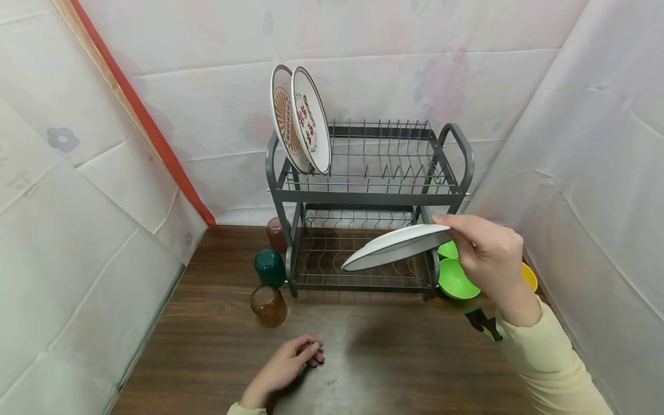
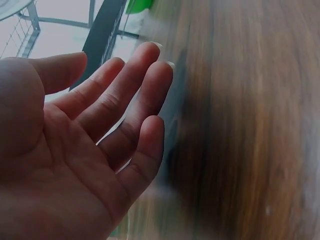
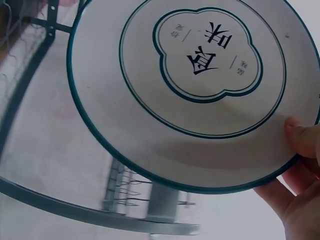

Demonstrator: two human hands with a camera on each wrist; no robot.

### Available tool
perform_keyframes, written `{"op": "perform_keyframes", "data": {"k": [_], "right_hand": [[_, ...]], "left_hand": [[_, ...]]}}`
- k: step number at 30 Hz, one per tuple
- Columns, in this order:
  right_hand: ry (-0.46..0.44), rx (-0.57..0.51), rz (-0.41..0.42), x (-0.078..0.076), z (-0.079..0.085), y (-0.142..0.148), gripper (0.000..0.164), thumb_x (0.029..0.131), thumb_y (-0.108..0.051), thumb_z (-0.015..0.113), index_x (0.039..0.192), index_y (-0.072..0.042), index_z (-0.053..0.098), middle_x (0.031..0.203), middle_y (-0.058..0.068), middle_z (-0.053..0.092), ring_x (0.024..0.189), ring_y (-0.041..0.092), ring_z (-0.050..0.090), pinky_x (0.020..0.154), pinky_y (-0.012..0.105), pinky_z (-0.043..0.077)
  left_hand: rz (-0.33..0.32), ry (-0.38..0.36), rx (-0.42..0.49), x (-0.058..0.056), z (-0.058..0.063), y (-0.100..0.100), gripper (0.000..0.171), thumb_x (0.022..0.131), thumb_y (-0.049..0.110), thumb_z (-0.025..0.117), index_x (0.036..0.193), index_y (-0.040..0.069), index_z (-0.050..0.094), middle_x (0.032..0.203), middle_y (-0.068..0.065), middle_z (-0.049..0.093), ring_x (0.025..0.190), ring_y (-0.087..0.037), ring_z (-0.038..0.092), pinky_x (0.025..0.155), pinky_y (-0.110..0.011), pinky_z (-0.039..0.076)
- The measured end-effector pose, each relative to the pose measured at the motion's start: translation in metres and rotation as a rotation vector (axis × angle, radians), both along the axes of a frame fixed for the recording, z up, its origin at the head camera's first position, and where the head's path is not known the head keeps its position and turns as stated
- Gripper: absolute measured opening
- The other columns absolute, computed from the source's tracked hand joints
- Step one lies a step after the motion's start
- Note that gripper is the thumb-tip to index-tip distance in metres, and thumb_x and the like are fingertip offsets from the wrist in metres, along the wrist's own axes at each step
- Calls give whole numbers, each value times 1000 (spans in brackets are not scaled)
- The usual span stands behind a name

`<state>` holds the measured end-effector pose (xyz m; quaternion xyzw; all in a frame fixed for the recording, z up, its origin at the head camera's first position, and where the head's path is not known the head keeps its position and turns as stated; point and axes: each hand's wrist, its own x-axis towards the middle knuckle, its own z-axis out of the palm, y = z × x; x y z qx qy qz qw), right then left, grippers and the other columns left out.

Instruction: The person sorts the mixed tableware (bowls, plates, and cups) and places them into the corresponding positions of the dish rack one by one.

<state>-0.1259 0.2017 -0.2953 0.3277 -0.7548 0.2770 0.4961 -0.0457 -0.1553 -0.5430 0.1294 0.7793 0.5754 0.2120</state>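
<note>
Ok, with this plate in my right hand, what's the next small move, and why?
I'd probably turn the plate more upright and bring it toward the dish rack's upper tier, just right of the two plates: they stand on edge at its left end, while your right hand holds this one tilted.

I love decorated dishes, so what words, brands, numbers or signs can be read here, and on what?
"食" and "味": large black characters on the white plate in the right hand; the smaller ones beside them are too small to read.
Red-lettered plate on the rack: too small to read.
Orange-patterned plate beside it: too small to read.
No brand or number is legible.
</note>
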Motion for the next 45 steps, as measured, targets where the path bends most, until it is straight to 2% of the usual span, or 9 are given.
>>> {"op": "perform_keyframes", "data": {"k": [4, 8, 11, 14, 19, 27, 33, 40, 45], "right_hand": [[60, -113, 70, -5, 24, -10, 16, 86, 3, 66, 88, -4, 80, 84, 10, 75, 70, 26, 71, 60, 20, 39], [127, -249, 166, -10, 45, -19, 12, 83, 9, 71, 83, -1, 79, 79, 13, 74, 72, 22, 72, 70, 15, 48], [161, -312, 173, -12, 58, -24, 16, 79, 14, 73, 82, -1, 79, 79, 12, 75, 76, 23, 74, 78, 22, 54], [178, -337, 160, -15, 70, -27, 19, 78, 16, 73, 82, -1, 78, 80, 13, 74, 77, 28, 74, 80, 30, 56], [206, -338, 190, -30, 88, -35, 18, 80, 16, 72, 83, -2, 78, 80, 15, 74, 76, 34, 72, 78, 37, 57], [262, -298, 163, -51, 116, -43, 17, 82, 11, 74, 81, -6, 78, 80, 9, 75, 72, 34, 72, 74, 32, 57], [304, -233, 253, -65, 130, -53, 15, 83, 12, 71, 79, -1, 77, 82, 14, 74, 76, 36, 72, 80, 39, 57], [370, -51, 247, -82, 138, -64, 15, 85, 13, 68, 79, 1, 76, 84, 15, 74, 76, 36, 72, 77, 42, 58], [371, 21, 250, -92, 136, -66, 17, 88, 13, 66, 80, 1, 76, 84, 15, 74, 76, 36, 71, 75, 43, 58]], "left_hand": [[12, 8, -20, -2, -2, -8, 33, 107, 22, 48, 119, -5, 61, 96, -10, 71, 86, -27, 68, 78, -33, 54], [34, 9, -25, -3, -2, -15, 35, 106, 24, 48, 121, -5, 61, 97, -11, 71, 87, -27, 67, 76, -31, 53], [65, -3, -29, -3, -1, -22, 36, 106, 26, 50, 120, -5, 61, 97, -10, 71, 87, -27, 67, 68, -27, 50], [94, -15, -34, -3, -1, -28, 36, 106, 27, 49, 119, -5, 61, 97, -11, 71, 87, -26, 67, 64, -26, 48], [111, -11, -26, -4, 0, -34, 38, 107, 27, 48, 119, -7, 60, 97, -13, 70, 88, -27, 67, 71, -29, 50], [116, -12, -33, -5, 1, -35, 39, 106, 28, 48, 119, -7, 60, 97, -13, 70, 89, -29, 67, 66, -29, 50], [123, -20, -17, -4, 0, -33, 37, 106, 26, 50, 119, -6, 60, 97, -11, 70, 88, -28, 67, 62, -28, 48], [102, -17, -39, -9, 0, -23, 41, 106, 32, 48, 121, -4, 61, 98, -8, 70, 89, -25, 66, 57, -25, 47], [78, -2, -40, -13, 4, -12, 43, 106, 35, 47, 123, -2, 61, 98, -5, 70, 89, -23, 66, 62, -30, 49]]}}
